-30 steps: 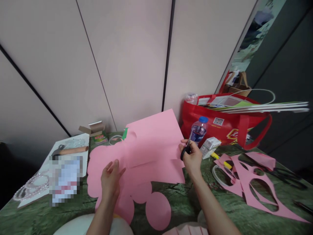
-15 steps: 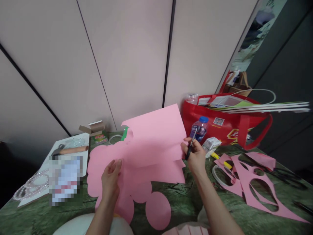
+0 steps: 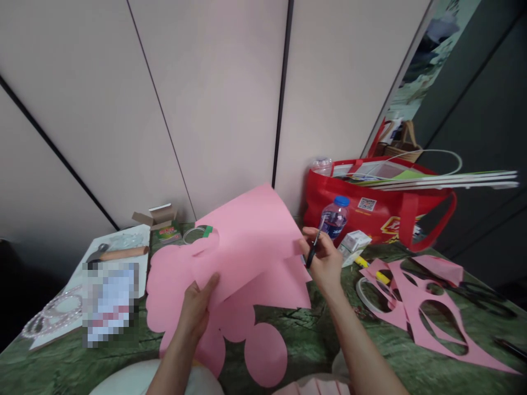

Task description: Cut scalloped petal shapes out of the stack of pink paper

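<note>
My left hand [image 3: 198, 308] grips the lower left edge of a large pink paper sheet [image 3: 247, 230], thumb on top and the other fingers out of sight beneath. A curved notch is cut into the sheet's left side. In my right hand [image 3: 325, 263] is a pair of scissors [image 3: 313, 249] with black handles, blades pointing up; it sits just beside the sheet's right edge. Under the sheet lie another pink paper piece [image 3: 288, 288] and a scalloped pile of pink paper shapes [image 3: 164, 285]. A pink paper circle [image 3: 265, 354] rests in front.
Pink paper offcuts with holes [image 3: 436, 307] lie at right, near a tape roll [image 3: 364, 293]. Behind are a red bag [image 3: 379, 219], a blue-capped bottle [image 3: 335, 216] and a small white box [image 3: 354, 246]. At left, a white board [image 3: 142, 269] carries a wooden-handled hammer [image 3: 123, 253].
The large sheet has turned and tilted, its right side coming down and left. My left hand has shifted right onto its edge, thumb now on top. My right hand moved slightly left with the scissors.
</note>
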`<state>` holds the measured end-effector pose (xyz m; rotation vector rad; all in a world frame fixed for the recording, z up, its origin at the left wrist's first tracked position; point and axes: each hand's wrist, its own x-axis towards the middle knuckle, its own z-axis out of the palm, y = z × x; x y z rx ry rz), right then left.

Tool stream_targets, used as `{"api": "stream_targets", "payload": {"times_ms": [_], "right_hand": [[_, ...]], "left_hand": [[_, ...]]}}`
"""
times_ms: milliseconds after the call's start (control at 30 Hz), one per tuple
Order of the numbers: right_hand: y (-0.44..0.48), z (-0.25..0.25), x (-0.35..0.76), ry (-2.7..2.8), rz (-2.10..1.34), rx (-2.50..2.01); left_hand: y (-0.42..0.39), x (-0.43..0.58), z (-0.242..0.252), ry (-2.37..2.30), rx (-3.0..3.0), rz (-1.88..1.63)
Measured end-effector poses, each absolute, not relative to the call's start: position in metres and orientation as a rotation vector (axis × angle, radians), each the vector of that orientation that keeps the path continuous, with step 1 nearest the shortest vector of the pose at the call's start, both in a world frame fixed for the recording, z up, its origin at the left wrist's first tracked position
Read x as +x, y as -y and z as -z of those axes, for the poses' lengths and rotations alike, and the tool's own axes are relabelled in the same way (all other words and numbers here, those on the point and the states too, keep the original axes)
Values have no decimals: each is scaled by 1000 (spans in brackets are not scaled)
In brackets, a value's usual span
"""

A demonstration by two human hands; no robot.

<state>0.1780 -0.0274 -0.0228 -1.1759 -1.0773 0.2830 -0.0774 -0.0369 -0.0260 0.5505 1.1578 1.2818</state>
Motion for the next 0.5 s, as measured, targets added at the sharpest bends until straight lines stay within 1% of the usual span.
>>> {"api": "stream_targets", "payload": {"times_ms": [100, 167, 333, 500], "right_hand": [[29, 21, 176, 1101, -241, -1204], [31, 19, 175, 1120, -272, -1237], [38, 13, 162, 1239, -564, -1253], [47, 1, 137, 1297, -852, -1180]], "left_hand": [[39, -74, 26, -1140, 510, -1260], [40, -72, 26, -1129, 474, -1245], [44, -65, 15, -1142, 339, -1169], [36, -44, -16, -1150, 194, -1077]]}}
